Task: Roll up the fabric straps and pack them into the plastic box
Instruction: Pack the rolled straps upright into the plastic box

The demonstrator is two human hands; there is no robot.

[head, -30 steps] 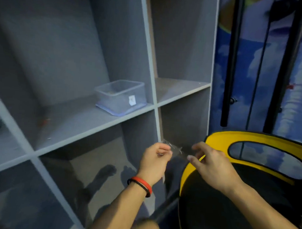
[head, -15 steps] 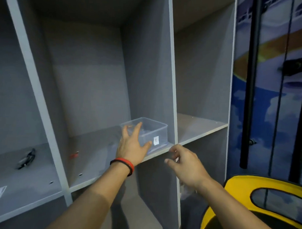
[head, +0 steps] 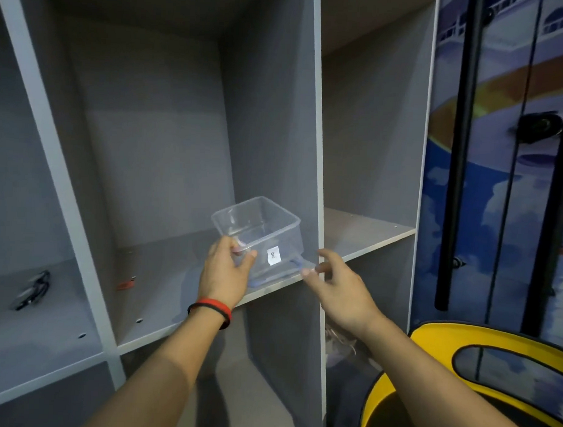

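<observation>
A clear plastic box (head: 267, 225) with a small white label is tilted up off its blue-edged lid (head: 296, 265), which lies on the grey shelf (head: 162, 292). My left hand (head: 227, 269), with a red and black wristband, grips the box's near left corner, fingers over the rim. To the right of the box my right hand (head: 338, 288) hovers with its fingers spread at the shelf's front edge, holding nothing. No fabric strap shows clearly.
A grey upright panel (head: 317, 150) stands right behind the box. A small red item (head: 126, 284) lies on the same shelf to the left. A dark tangled object (head: 31, 291) sits on the left shelf. A yellow-rimmed black chair back (head: 480, 341) is at lower right.
The view rose from my lap to the shelf. My left hand reached the box, gripped it and tilted it up off its lid. My right hand came up beside it.
</observation>
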